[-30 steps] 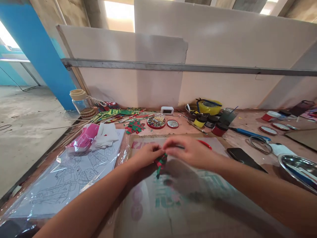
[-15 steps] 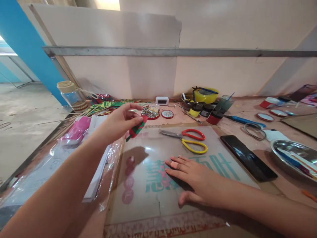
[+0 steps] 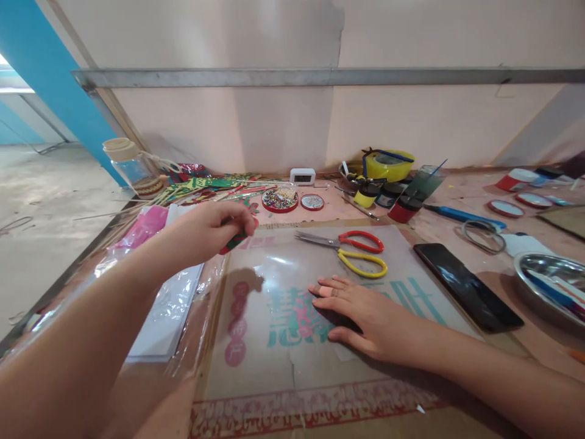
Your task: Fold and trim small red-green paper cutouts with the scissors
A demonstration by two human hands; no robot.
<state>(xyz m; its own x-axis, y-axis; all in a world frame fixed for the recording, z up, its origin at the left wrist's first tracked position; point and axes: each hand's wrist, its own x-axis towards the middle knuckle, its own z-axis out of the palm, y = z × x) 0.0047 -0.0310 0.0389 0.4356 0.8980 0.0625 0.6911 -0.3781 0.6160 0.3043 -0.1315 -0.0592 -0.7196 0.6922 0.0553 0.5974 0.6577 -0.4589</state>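
Observation:
My left hand (image 3: 214,225) is raised over the left edge of the work mat, its fingers closed on a small red and green piece (image 3: 235,242). Most of that piece is hidden behind the fingers. Flat on the clear plastic sheet (image 3: 256,268), with fingers spread, lies my right hand (image 3: 361,317); it holds nothing. Printed characters in teal and pink show through the sheet. Just beyond my right hand rest scissors (image 3: 338,244) with one red and one yellow handle, blades pointing left.
A black phone (image 3: 466,286) lies at right, near a metal bowl (image 3: 521,274) of tools. Behind stand a bead dish (image 3: 280,207), a small white clock (image 3: 302,177), paint jars (image 3: 365,196) and a yellow tape roll (image 3: 388,167). Plastic-wrapped papers (image 3: 159,329) and a glass jar (image 3: 130,167) are at left.
My left hand has moved left and turned, so the red and green piece is now mostly covered. My right hand stays flat on the sheet. The view has shifted slightly.

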